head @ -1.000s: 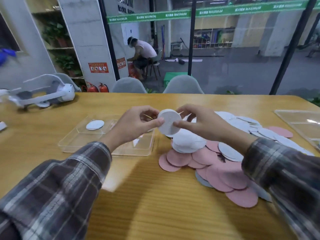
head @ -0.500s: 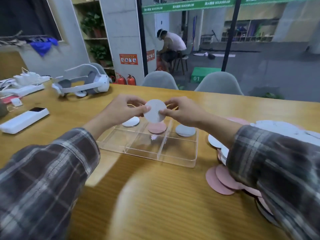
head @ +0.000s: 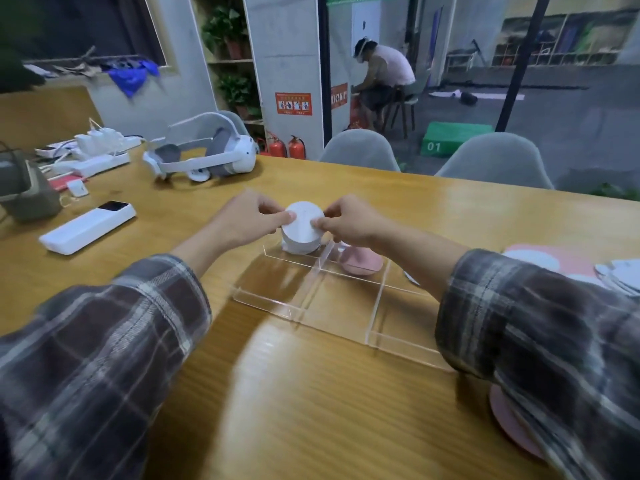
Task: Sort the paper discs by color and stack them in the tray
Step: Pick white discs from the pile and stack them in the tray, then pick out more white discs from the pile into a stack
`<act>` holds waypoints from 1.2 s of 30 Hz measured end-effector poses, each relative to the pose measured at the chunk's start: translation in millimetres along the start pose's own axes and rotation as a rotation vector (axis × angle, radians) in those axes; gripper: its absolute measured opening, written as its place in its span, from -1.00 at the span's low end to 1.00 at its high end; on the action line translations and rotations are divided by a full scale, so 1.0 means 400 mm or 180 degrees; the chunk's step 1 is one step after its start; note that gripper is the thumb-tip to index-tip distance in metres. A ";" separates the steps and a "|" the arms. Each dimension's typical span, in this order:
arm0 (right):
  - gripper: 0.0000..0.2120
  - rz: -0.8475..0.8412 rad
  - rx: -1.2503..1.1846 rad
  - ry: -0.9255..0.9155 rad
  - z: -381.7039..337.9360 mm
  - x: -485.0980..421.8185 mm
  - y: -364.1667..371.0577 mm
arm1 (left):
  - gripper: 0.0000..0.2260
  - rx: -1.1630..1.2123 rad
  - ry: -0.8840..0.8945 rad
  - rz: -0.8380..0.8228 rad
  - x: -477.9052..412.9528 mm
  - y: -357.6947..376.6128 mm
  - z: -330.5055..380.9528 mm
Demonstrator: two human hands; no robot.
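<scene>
The counter (head: pixel 311 393) carries a clear tray (head: pixel 263 299) split into compartments, and off to the right lies a loose pile (head: pixel 568 261) of pink and white discs not yet sorted. Both hands meet over the tray's far-left compartment. The left hand (head: pixel 242 223) and right hand (head: pixel 353 223) each have their grip clamped on opposite edges of a white stack (head: pixel 303 226), thumbs on its top face. The stack's foot is down inside that compartment, though I cannot tell whether it rests on the floor. The step in hand looks like seating this stack. To do it well, lower it level, hold the edges squared between both grips so no disc fans out, stay clear of the divider on the right, and let go on both sides together once it bears. Just across that divider, the next compartment holds a low pink stack (head: pixel 362 263). The near row looks empty, and the far-right compartment is hidden behind the right forearm.
</scene>
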State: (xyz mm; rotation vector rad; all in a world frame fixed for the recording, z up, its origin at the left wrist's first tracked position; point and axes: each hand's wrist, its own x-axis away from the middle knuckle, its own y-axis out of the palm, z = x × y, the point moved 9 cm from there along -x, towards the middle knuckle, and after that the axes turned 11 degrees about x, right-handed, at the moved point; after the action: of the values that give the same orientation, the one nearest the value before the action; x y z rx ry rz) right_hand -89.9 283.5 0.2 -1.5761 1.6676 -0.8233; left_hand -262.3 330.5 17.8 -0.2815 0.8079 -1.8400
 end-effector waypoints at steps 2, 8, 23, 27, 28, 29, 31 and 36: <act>-0.73 -0.0039 -0.0070 0.0085 0.007 -0.012 0.010 | -0.79 -0.0109 0.0017 0.0060 -0.008 -0.002 -0.006; -0.68 -0.0211 -0.0090 0.0267 0.014 -0.032 0.032 | -0.68 -0.0046 -0.0079 0.0072 -0.013 0.009 -0.030; -0.61 -0.0498 -0.0104 0.0283 0.001 -0.021 0.061 | -0.84 -0.0221 -0.0044 0.0116 0.011 0.006 -0.022; -0.62 -0.0508 0.0003 0.0191 -0.006 -0.014 0.063 | -0.86 -0.0270 -0.0143 0.0118 0.015 0.001 -0.022; -0.62 -0.0496 0.0005 0.0188 -0.006 -0.012 0.064 | -0.86 -0.0280 -0.0150 0.0121 0.016 0.002 -0.023; -0.61 -0.0479 -0.0005 0.0188 -0.006 -0.012 0.064 | -0.86 -0.0290 -0.0155 0.0126 0.018 0.002 -0.023; -0.60 -0.0472 -0.0046 0.0211 -0.004 -0.008 0.065 | -0.85 -0.0330 -0.0140 0.0135 0.022 0.003 -0.024; -0.66 -0.0288 0.0266 -0.0034 -0.014 0.023 0.029 | -0.85 -0.0452 0.0131 0.0365 0.035 -0.006 0.004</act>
State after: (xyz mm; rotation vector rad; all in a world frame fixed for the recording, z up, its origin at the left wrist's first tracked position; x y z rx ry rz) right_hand -101.1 274.7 -6.7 -1.6049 1.5437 -0.9175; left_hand -269.0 317.9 18.0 -0.2823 0.9660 -1.6890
